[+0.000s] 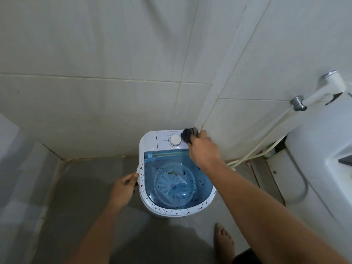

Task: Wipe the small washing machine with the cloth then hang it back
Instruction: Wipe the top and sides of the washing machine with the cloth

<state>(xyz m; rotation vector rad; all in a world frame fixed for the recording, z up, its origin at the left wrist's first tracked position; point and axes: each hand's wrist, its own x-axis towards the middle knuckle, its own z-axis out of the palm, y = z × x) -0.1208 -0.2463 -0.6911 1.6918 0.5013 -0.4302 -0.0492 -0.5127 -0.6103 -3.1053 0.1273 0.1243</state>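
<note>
A small white washing machine (147, 141) with a clear blue lid stands on the floor against the tiled wall. Brown specks dot its white rim, and greenish bits lie on the lid. My right hand (204, 149) holds a dark cloth (188, 135) pressed on the far right corner of the control panel, beside the white dial (175, 140). My left hand (123, 187) grips the machine's left rim.
A white toilet (323, 159) stands at the right, with a bidet sprayer (323, 88) on the wall and its hose running down behind the machine. My bare foot (223, 242) rests on the wet grey floor in front. A tiled wall rises right behind the machine.
</note>
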